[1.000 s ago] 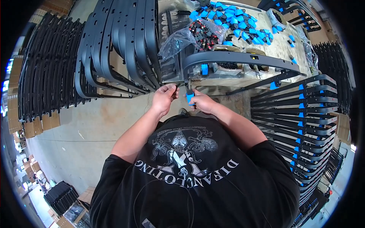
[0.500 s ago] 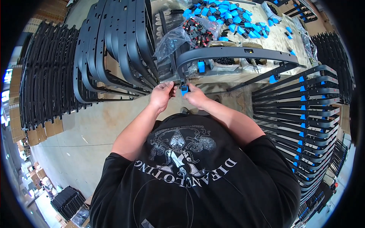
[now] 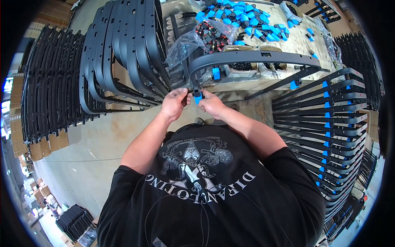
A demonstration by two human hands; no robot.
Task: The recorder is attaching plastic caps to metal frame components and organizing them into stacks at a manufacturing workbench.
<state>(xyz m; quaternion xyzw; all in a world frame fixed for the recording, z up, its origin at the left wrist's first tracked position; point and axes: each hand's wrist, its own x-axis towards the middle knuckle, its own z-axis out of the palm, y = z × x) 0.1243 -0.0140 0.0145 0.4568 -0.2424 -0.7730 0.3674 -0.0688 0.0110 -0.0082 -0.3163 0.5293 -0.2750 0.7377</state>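
A black curved metal frame (image 3: 255, 57) rests across the front edge of the workbench, its near end coming down between my hands. At that end sits a blue-and-black plastic piece (image 3: 198, 98). My right hand (image 3: 212, 104) has its thumb and fingers closed on the right side of this piece. Just left of it, my left hand (image 3: 175, 103) is pinched shut beside the frame end. Something small and dark shows at its fingertips, too small to name. A second blue piece (image 3: 294, 85) sits on the frame's other leg.
On the workbench (image 3: 304, 51) lie a pile of blue-and-black pieces (image 3: 251, 18), small red-and-black parts (image 3: 212, 36) in clear plastic, and boxes of small black parts (image 3: 240, 71). Curved black frames (image 3: 123, 45) stand at left. More frames with blue pieces (image 3: 329, 123) are stacked at right.
The curved frame and the blue-and-black piece have shifted slightly left. Both hands keep nearly the same place and grip.
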